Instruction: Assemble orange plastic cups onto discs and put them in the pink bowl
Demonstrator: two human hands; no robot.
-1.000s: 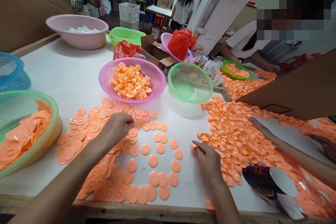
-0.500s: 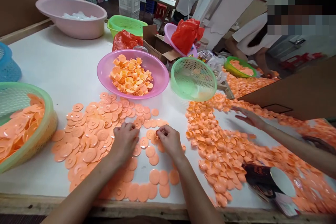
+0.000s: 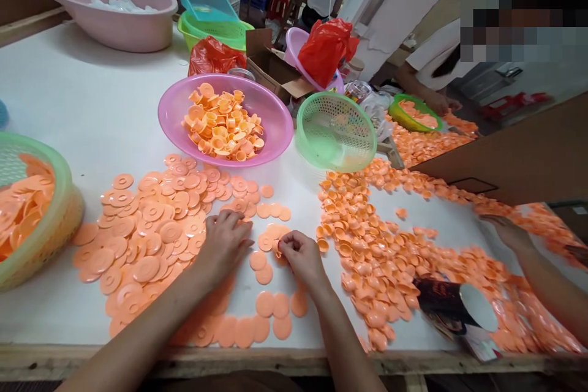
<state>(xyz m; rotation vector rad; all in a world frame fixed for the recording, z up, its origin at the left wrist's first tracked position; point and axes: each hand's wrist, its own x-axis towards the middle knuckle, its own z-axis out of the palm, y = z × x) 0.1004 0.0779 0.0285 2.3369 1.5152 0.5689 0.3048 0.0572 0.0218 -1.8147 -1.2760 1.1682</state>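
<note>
My left hand rests palm down at the right edge of a spread of flat orange toy saucers, its fingers loosely stretched and apart. Thumb and forefinger of my right hand pinch a small orange piece, apparently a toy cup, low over a few saucers; the fingers partly hide it. Single saucers lie in short overlapping rows between my forearms. To the right spreads a heap of small orange toy cups. Ahead, a pink basin contains cups joined with saucers.
A green basket of saucers stands at left, another green basket beyond the cups. A dark paper cup lies by the right front edge. A co-worker's hand reaches in from the right. A cardboard panel stands behind it.
My left fingers have uncurled and spread. My right hand keeps its pinch, near the same saucers. The co-worker's hand has drawn back rightward. A blue basket has appeared above the far green one.
</note>
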